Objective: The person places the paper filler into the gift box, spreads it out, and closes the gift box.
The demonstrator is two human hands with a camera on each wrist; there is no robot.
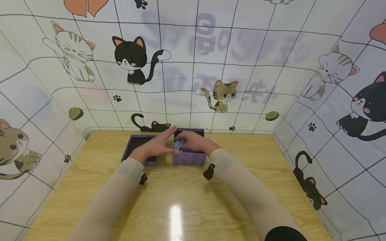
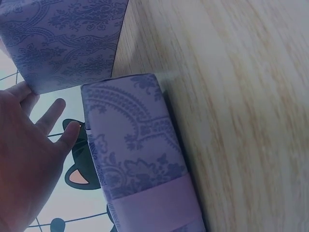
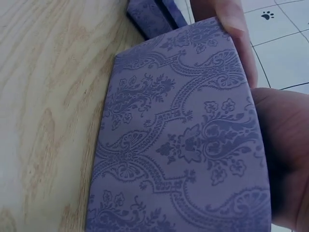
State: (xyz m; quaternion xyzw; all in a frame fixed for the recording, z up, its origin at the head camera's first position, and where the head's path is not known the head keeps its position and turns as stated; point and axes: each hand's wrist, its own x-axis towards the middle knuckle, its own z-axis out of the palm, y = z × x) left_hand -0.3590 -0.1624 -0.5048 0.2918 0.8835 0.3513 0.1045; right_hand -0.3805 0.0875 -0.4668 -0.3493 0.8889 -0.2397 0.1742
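Observation:
A purple patterned box (image 1: 189, 159) stands at the table's back, holding a blue shredded filling (image 1: 178, 144). My left hand (image 1: 156, 144) is at the box's left side, fingers extended, its thumb at the front rim; the left wrist view shows its fingertips by a box corner. My right hand (image 1: 195, 140) reaches down inside with bent fingers over the filling. From the right wrist view, the box wall (image 3: 183, 130) hides those fingertips, so a grip cannot be made out. Left of the box, partly beneath my left forearm, lies a shallow purple lid (image 1: 128, 149) with a dark inside.
The wooden table (image 1: 187, 194) extends in front of the box and to both sides. A white cloth with cat drawings (image 1: 181, 73) rises behind the table and along its left and right edges.

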